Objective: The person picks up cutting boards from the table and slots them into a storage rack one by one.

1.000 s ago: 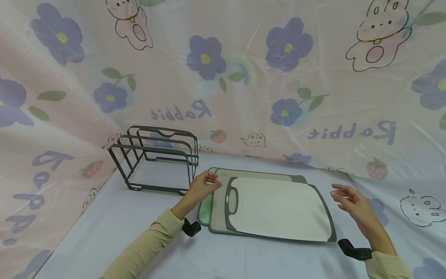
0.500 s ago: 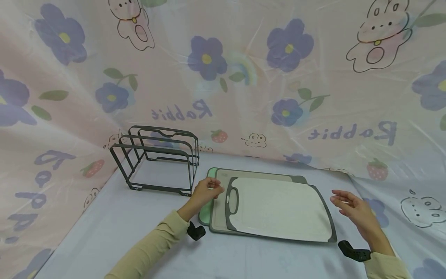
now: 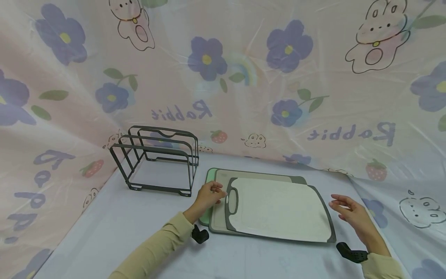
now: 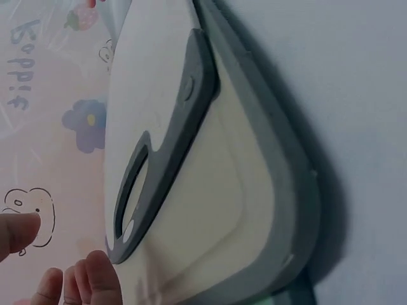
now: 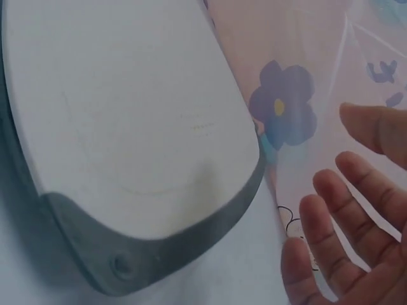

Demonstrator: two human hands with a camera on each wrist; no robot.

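A white cutting board (image 3: 278,209) with grey ends lies on top of a beige cutting board (image 3: 218,217), and a strip of a green board (image 3: 210,176) shows beneath at the left. My left hand (image 3: 207,197) hovers over the left side of the stack beside the white board's handle slot. In the left wrist view its thumb and fingers (image 4: 102,279) are apart, with nothing between them. Off the white board's right end is my right hand (image 3: 355,217), empty, its fingers (image 5: 343,216) spread and loosely bent. Most of the green board is hidden.
To the left of the boards stands a black wire rack (image 3: 153,188) with several upright frames. A patterned curtain (image 3: 244,97) rises behind the white-covered table (image 3: 115,232). Black cameras sit on both wrists.
My left hand has moved right and slightly nearer to me, toward the white cutting board's handle. My right hand has dropped slightly toward me. The boards and rack stay where they were.
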